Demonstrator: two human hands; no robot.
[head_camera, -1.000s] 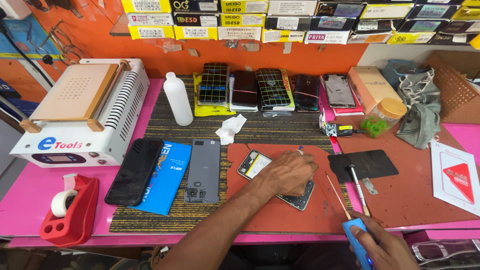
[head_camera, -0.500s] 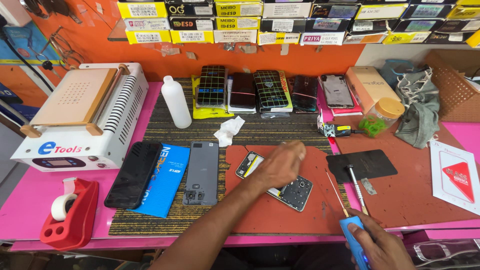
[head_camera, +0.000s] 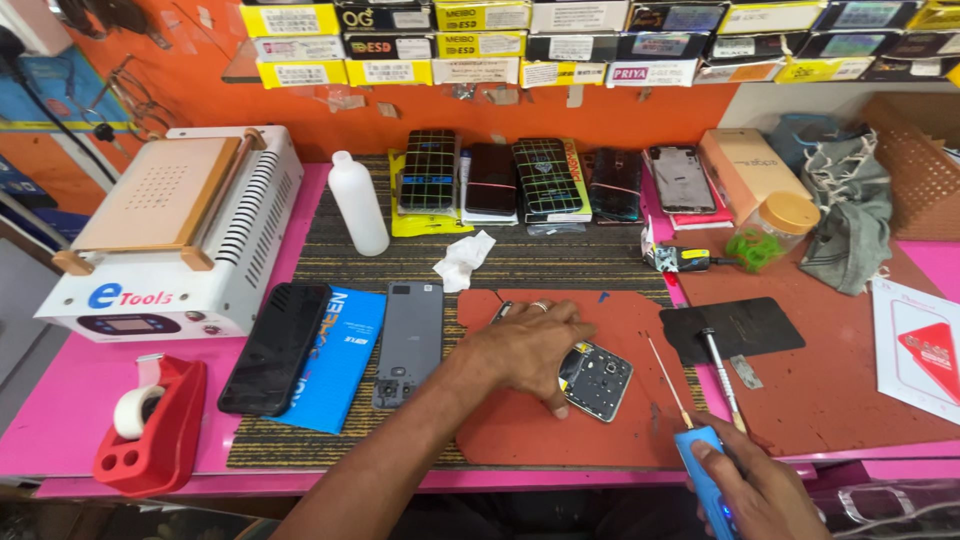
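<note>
Left hand (head_camera: 525, 345) spread flat, palm down, pressing an opened dark phone body with exposed circuitry (head_camera: 597, 381) onto the rust-red rubber mat (head_camera: 560, 435). Right hand (head_camera: 765, 490) closed around a blue handheld tool (head_camera: 705, 475), possibly with 2 thin probes.

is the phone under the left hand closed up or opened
Opened. The phone under the left hand shows bare internal parts and a camera ring, with no back cover on it. A grey back cover lies separately to the left.
</note>
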